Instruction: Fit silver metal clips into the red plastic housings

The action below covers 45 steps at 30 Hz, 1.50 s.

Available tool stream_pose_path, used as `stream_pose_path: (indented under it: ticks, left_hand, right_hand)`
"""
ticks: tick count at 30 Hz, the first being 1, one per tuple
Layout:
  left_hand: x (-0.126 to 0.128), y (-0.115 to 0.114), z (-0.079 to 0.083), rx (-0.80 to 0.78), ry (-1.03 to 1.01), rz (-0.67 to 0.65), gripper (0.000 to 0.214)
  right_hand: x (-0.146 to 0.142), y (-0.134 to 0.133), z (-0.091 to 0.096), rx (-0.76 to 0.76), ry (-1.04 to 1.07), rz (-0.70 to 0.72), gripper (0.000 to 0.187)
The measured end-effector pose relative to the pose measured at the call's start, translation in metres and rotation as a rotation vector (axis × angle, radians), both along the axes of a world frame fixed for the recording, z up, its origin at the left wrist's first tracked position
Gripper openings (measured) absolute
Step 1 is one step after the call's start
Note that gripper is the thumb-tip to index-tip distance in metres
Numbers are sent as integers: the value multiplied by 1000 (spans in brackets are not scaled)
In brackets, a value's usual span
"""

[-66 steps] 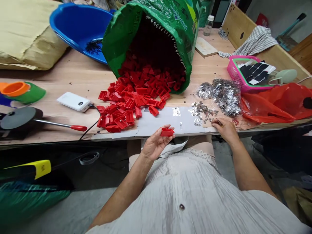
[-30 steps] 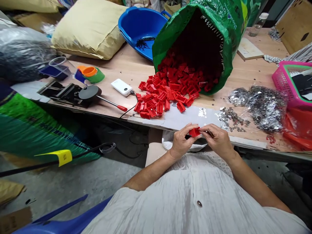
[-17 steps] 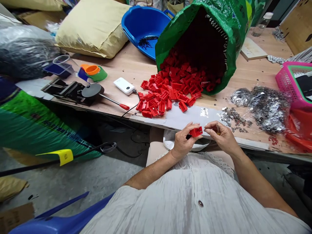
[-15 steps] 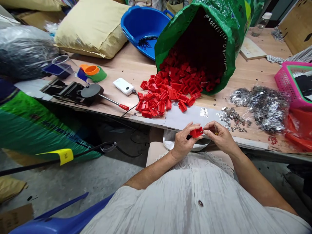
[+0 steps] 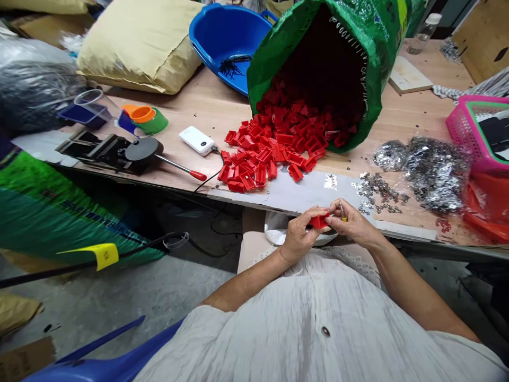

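Over the table's front edge, my left hand pinches a small red plastic box-shaped part between thumb and fingers. My right hand is closed close against the part's right side, its fingertips at the part's edge. A thin metal tool with a yellow section sticks up from the right hand's fingers; its exact kind I cannot make out. Beyond the hands lies a pile of red plastic parts, spilling from a green sack. Small metal pieces are scattered to the right.
At left stands a black hand press with a red-tipped lever, near a white power bank. A blue basin sits behind. Bagged metal pieces and a pink basket occupy the right. A white bag lies below the hands.
My right hand has turned, so the metal tool now points up from its fingers. The red part has tilted and dropped slightly. The whole view has shifted a little.
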State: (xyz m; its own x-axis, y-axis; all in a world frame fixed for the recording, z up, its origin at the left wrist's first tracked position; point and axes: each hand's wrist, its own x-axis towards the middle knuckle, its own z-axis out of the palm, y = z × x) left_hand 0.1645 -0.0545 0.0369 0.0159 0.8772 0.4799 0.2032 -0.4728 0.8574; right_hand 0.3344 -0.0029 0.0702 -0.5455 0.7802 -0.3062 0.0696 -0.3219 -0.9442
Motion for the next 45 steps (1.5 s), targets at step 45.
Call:
stream_pose_path:
  ticks: [45]
  left_hand:
    - [-9, 9, 1, 116, 162, 183, 32]
  right_hand:
    - [-12, 13, -12, 390, -247, -144, 22]
